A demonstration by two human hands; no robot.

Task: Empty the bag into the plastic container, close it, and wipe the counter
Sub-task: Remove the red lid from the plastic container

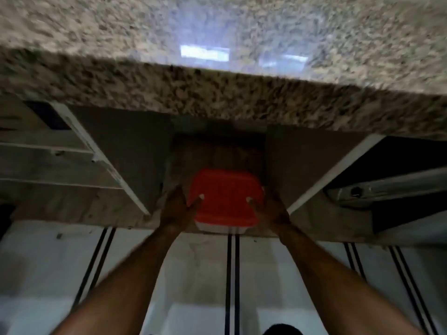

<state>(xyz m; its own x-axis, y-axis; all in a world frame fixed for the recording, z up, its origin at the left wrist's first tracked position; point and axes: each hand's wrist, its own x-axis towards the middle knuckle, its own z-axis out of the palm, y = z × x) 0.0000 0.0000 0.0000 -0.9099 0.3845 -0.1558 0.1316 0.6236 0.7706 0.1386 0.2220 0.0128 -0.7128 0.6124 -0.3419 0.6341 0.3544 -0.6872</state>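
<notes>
**Container held at lower shelf**

The plastic container [223, 201], closed with a red lid, sits at the edge of a shelf [174, 175] below the granite worktop [217, 97]. Left hand [177, 206] and right hand [271, 209] clamp its opposite sides, thumbs on the lid.

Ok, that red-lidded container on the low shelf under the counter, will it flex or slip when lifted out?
Probably stiff: the container keeps its boxy shape with the left hand and right hand pressing its sides. The smooth plastic lid could be a bit slippery, so gripping both sides seems wise. Its weight cannot be judged, since the lid hides the contents.
</notes>
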